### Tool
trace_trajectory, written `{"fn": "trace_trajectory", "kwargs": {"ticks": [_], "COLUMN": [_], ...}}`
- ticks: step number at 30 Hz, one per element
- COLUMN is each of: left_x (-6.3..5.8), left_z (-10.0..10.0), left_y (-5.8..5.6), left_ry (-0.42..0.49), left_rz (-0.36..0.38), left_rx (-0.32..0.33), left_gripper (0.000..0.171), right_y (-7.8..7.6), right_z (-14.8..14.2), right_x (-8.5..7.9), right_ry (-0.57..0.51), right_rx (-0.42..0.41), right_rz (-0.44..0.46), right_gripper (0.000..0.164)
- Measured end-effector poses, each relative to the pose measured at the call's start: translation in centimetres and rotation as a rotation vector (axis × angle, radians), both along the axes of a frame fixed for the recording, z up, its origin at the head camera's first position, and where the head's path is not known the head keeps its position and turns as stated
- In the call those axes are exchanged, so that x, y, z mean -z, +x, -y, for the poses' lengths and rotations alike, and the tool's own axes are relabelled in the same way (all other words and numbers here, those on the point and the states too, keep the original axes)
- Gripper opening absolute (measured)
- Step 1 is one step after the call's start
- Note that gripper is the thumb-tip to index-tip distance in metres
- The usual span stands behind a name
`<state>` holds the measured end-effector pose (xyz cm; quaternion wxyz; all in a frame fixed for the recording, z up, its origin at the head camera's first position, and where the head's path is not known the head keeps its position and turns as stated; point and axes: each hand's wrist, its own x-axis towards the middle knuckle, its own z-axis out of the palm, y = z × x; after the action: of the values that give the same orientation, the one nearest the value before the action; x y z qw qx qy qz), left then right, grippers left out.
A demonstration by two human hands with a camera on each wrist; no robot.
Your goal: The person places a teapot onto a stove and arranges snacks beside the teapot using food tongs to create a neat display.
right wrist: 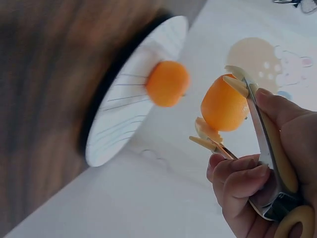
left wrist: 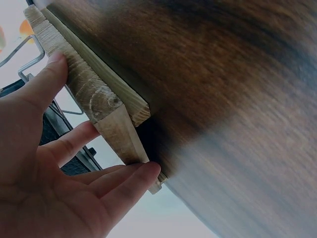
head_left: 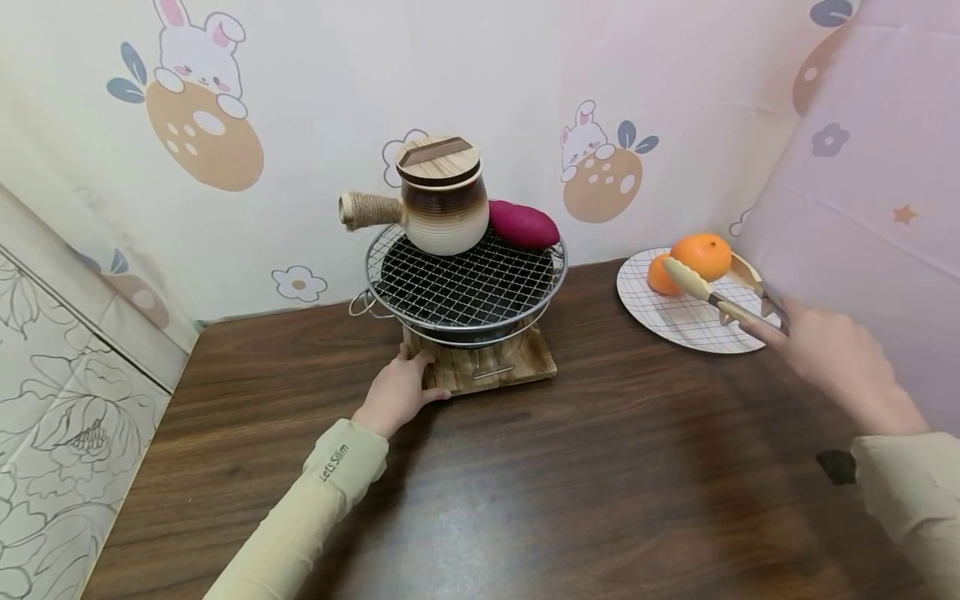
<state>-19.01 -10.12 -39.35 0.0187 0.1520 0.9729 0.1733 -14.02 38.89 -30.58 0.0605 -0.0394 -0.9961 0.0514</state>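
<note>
In the head view my right hand (head_left: 847, 358) grips a pair of kitchen tongs (right wrist: 265, 134) with pale scalloped tips. Between those tips is an orange (right wrist: 225, 104), raised off the white plate (right wrist: 119, 119). A second orange (right wrist: 167, 83) lies on the plate. My left hand (head_left: 396, 387) holds the near left corner of a wooden base (head_left: 525, 358), thumb along the front edge and fingers at the side. On this base stands a round tabletop grill (head_left: 465, 292) with a wire mesh. The mesh carries a lidded clay pot (head_left: 446, 217) and a purple sweet potato (head_left: 523, 225).
The pot's rope-wrapped handle (head_left: 371, 210) juts out to the left. A wire ring (head_left: 362, 304) sticks out from the grill's left side. Behind the brown table (head_left: 585, 492) hangs a printed wall covering (head_left: 495, 75). A small dark patch (head_left: 836, 467) shows near the right sleeve.
</note>
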Motion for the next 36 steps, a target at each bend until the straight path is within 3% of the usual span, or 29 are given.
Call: {"fn": "trace_trajectory", "kwargs": {"ticks": [14, 22, 36], "left_x": [-0.1, 0.0, -0.1], "left_z": [0.1, 0.0, 0.0], "left_y": [0.0, 0.1, 0.2], "left_ry": [0.011, 0.011, 0.010], "left_rz": [-0.005, -0.005, 0.008], "left_rx": [0.001, 0.006, -0.001], "left_gripper": [0.063, 0.063, 0.064], "right_y": [0.4, 0.9, 2.8], "right_z": [5.3, 7.8, 11.2], "right_x": [-4.8, -5.9, -7.6], "right_ry": [0.075, 0.096, 0.112], "right_rx": [-0.074, -0.099, -0.166], "right_rz": [-0.040, -0.067, -0.143], "right_gripper": [0.062, 0.074, 0.068]}}
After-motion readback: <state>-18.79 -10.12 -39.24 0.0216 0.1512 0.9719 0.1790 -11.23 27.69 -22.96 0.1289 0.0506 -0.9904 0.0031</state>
